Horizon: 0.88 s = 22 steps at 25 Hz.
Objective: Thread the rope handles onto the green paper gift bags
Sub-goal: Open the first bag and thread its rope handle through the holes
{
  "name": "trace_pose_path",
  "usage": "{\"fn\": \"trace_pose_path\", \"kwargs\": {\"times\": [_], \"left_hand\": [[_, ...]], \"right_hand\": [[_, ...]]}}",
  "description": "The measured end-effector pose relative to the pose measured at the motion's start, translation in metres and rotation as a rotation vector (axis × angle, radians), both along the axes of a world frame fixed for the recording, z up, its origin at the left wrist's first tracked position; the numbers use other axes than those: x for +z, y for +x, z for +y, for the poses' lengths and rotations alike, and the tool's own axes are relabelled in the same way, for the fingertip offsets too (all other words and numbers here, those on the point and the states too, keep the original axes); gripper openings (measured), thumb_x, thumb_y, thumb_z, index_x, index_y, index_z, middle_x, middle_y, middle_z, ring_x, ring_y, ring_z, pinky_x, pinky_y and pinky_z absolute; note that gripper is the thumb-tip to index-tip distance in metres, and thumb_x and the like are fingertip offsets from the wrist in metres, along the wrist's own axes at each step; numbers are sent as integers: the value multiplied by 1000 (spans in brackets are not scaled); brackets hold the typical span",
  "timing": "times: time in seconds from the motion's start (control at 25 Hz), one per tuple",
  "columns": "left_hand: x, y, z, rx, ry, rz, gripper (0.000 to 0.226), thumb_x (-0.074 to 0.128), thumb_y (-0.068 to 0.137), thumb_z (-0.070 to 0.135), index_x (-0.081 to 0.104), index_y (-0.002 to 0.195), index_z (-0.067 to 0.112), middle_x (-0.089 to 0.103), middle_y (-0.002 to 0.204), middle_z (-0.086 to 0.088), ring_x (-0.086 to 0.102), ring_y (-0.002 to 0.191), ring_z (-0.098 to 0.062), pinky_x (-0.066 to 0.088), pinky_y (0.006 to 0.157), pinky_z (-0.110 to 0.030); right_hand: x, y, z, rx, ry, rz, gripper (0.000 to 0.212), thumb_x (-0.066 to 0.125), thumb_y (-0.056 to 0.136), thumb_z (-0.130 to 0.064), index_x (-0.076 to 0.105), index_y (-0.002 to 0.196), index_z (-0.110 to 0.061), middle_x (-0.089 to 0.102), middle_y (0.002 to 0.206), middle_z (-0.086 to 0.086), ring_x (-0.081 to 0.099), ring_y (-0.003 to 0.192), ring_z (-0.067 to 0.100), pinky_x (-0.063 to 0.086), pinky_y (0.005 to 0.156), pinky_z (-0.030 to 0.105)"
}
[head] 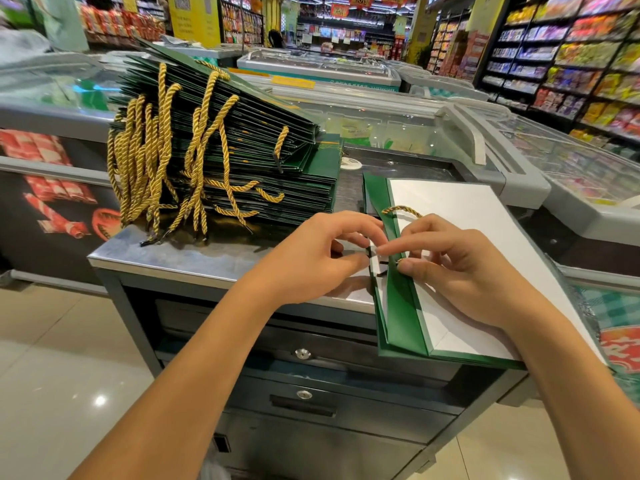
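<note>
At the left end of the steel counter we noted a stack of green bags, flattened and leaning, with gold cords hanging over its near edge. Next to the right, the left hand reached in from below, wrist low, fingers curled, with thumb and forefinger pinching the folded top edge of the green paper gift bag. That bag lay flat at the counter's right end, its white inner face up and its near corner overhanging the edge. One rope handle arched in a short loop from the green top band onto the white face. The right hand came in opposite, thumb and forefinger pinching the rope handle where it met the band. We could not make out the hole itself; fingertips covered it. The right forearm hid the bag's near right corner. Farther right, the freezer chests and shelves were too blurred to read.
</note>
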State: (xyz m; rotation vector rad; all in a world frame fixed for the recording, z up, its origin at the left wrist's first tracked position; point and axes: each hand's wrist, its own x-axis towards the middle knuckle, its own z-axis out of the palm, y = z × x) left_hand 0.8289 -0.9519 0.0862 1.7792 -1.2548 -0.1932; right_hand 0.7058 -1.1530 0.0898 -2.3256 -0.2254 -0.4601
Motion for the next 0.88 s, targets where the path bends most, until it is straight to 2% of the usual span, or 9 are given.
{"fn": "trace_pose_path", "kwargs": {"times": [0.12, 0.24, 0.36, 0.48, 0.52, 0.6, 0.72, 0.8, 0.88], "left_hand": [[-3, 0, -3, 18, -6, -4, 19, 70, 92, 15, 74, 105, 28, 65, 124, 18, 62, 110, 2, 53, 94, -36], [-6, -2, -8, 66, 9, -45, 15, 74, 89, 31, 76, 104, 28, 71, 107, 15, 64, 104, -3, 53, 92, -38], [-6, -3, -12, 81, 31, -81, 8, 76, 88, 30, 78, 94, 25, 70, 103, 10, 64, 99, -6, 52, 91, -40], [-3, -5, -12, 100, 86, -112, 7, 66, 96, 24, 69, 92, 20, 65, 108, 6, 65, 96, -10, 52, 91, -42], [-3, -4, -10, 126, 74, -61, 8, 61, 99, 23, 66, 94, 18, 65, 109, 5, 67, 93, -13, 54, 89, -44], [-1, -1, -6, 152, -30, 185, 11, 52, 104, 22, 59, 100, 15, 68, 111, 0, 73, 93, -23, 59, 84, -51], [7, 1, -4, 125, -190, 587, 13, 39, 108, 15, 47, 100, 9, 68, 117, -17, 75, 95, -23, 61, 87, -44], [10, 4, -6, 107, -182, 673, 15, 38, 107, 14, 48, 97, 9, 71, 115, -19, 76, 93, -22, 60, 85, -39], [6, 9, -10, 83, -117, 629, 20, 43, 102, 19, 57, 95, 6, 73, 112, -17, 75, 92, -19, 59, 88, -43]], "right_hand": [[1, 0, 3, -20, -23, 3, 34, 72, 89, -6, 76, 102, -36, 61, 98, -5, 57, 85, 16, 41, 67, 18], [2, 1, 5, -22, -25, -5, 31, 72, 89, -4, 76, 100, -32, 60, 98, -3, 56, 84, 16, 42, 65, 20], [1, 0, 6, -17, -34, -15, 31, 71, 90, -3, 75, 100, -32, 59, 99, -2, 56, 86, 18, 43, 66, 23], [-1, -1, 8, -48, -49, -47, 34, 69, 90, 3, 74, 100, -30, 58, 102, -3, 56, 90, 19, 44, 68, 23], [-2, -1, 9, -67, -54, -73, 36, 67, 89, 6, 73, 100, -28, 58, 102, -4, 57, 91, 19, 44, 68, 23], [-2, -2, 11, -93, -57, -120, 40, 65, 87, 12, 71, 100, -25, 58, 103, -5, 57, 90, 18, 43, 66, 21], [-2, -3, 13, -97, -66, -137, 42, 65, 85, 15, 70, 100, -24, 58, 103, -6, 58, 91, 19, 44, 66, 22], [-1, -2, 13, -99, -85, -140, 43, 65, 84, 15, 71, 101, -24, 59, 103, -7, 58, 92, 19, 44, 67, 21], [0, -2, 13, -86, -87, -126, 44, 66, 84, 14, 72, 103, -25, 60, 105, -7, 59, 95, 18, 43, 70, 18]]}}
